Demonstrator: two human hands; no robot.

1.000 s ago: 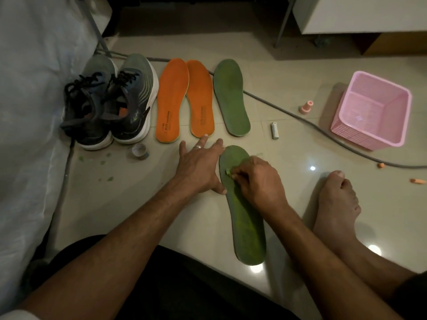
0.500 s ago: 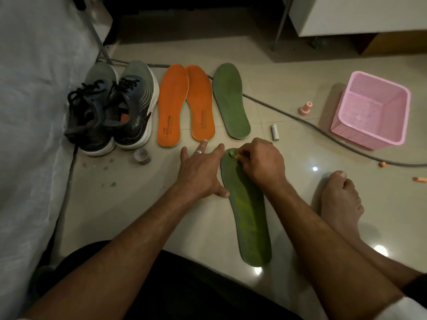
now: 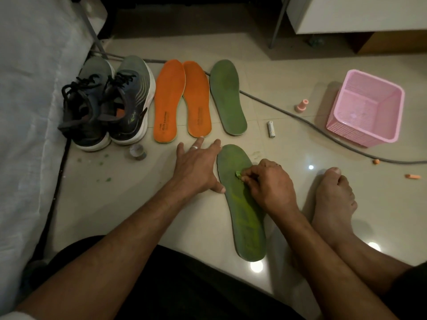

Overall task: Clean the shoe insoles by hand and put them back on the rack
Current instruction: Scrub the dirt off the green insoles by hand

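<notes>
- The green insole (image 3: 242, 204) lies flat on the tiled floor (image 3: 288, 146) in front of me, toe end away from me.
- My right hand (image 3: 269, 184) is curled, fingertips pinching a small green scrap (image 3: 238, 174) against the insole's forefoot.
- My left hand (image 3: 196, 168) lies flat with fingers spread, just beside the insole's left edge, thumb at its rim.
- Beyond lie another green insole (image 3: 227, 98), two orange insoles (image 3: 182, 100) and a pair of sneakers (image 3: 108, 102).
</notes>
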